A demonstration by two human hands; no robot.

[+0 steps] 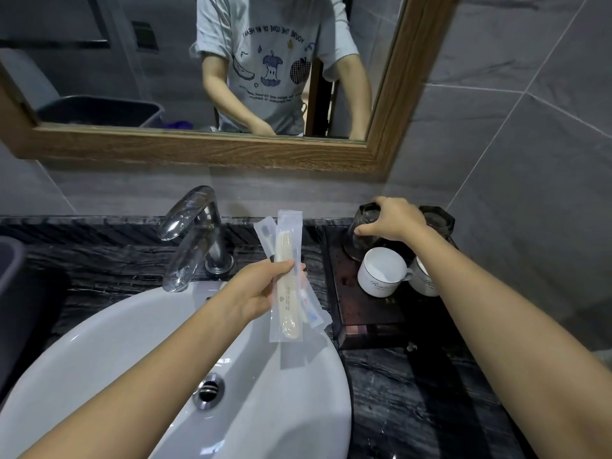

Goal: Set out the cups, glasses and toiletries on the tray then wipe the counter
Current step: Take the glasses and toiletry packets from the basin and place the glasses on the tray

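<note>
A dark wooden tray (367, 329) sits on the black marble counter right of the sink. At its back stand two dark glasses; my right hand (390, 220) grips the top of the left glass (359, 241), and the right glass (437, 220) is beside it. Two white cups stand in front of the glasses: one (382, 271) in full view, the other (425, 281) partly hidden by my right forearm. My left hand (255, 289) holds wrapped toiletries (289, 279) over the sink's right edge: a cream comb and a toothbrush kit in clear plastic sleeves.
A white basin (132, 352) with a chrome tap (195, 233) fills the lower left. A grey bin (13, 273) stands at the far left edge. A wood-framed mirror (198, 150) hangs on the tiled wall behind. Black counter (414, 409) extends in front of the tray.
</note>
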